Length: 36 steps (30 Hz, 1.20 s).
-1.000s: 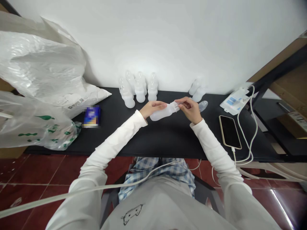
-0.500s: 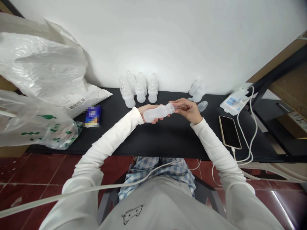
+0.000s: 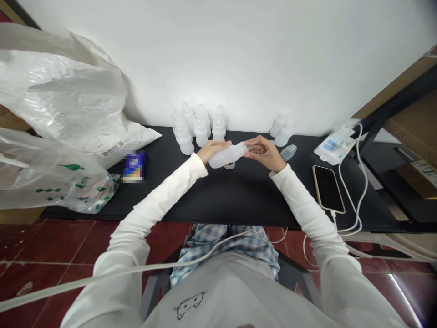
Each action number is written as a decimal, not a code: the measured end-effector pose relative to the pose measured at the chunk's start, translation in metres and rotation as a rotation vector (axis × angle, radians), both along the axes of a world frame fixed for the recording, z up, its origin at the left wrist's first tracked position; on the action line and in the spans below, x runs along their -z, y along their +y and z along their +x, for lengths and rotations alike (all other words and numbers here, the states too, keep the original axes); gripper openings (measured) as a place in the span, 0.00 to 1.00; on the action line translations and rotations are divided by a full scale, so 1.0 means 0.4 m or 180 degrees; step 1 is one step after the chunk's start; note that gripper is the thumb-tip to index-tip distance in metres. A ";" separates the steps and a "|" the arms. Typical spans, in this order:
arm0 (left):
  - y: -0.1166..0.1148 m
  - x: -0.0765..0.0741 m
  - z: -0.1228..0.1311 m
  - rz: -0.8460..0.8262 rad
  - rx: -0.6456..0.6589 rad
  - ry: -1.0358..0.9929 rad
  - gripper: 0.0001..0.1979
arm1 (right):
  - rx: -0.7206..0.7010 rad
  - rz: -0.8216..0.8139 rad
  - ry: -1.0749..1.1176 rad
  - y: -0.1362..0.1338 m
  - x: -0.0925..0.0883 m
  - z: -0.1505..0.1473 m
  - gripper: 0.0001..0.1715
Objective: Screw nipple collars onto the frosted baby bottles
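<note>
My left hand (image 3: 211, 149) wraps the body of a plastic bottle (image 3: 226, 157), held sideways just above the counter (image 3: 239, 196). My right hand (image 3: 264, 152) pinches its neck end. The bottle looks light, thin-walled and squeezable, so I judge the stiffer neck the safer hold. Matching bottles (image 3: 200, 130) stand behind.

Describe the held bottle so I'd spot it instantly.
Start at the black table. Over its middle, the left hand grips a frosted bottle while the right hand pinches its neck. Unlike the bottles standing by the wall, it is held sideways.
</note>
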<state>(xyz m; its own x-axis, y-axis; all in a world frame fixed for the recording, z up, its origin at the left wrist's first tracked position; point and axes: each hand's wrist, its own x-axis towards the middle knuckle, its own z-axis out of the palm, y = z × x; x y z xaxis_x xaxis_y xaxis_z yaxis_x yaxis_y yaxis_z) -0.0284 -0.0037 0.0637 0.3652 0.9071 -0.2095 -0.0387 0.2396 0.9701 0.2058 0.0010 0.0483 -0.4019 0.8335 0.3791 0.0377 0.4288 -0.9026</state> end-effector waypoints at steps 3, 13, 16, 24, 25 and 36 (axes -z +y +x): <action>0.002 -0.008 -0.008 -0.0251 0.0178 0.0171 0.22 | -0.0059 0.0077 -0.0114 -0.012 -0.005 -0.001 0.23; 0.042 0.022 -0.038 -0.1131 0.0998 0.0413 0.22 | 0.0008 0.1464 -0.1021 -0.043 0.012 -0.016 0.11; 0.043 0.029 -0.046 -0.1110 0.1098 0.0355 0.24 | -0.0057 0.1540 -0.1183 -0.038 0.014 -0.016 0.11; 0.010 0.010 -0.033 0.0739 0.0783 0.0716 0.27 | 0.0153 0.0400 -0.0816 -0.024 -0.013 -0.015 0.25; 0.004 0.008 -0.024 0.1045 0.0688 0.0876 0.26 | 0.0257 0.0236 -0.0804 -0.024 -0.018 -0.018 0.26; -0.024 0.026 0.009 0.1334 0.0099 0.0678 0.26 | 0.0311 -0.0220 -0.0522 -0.016 -0.052 -0.011 0.26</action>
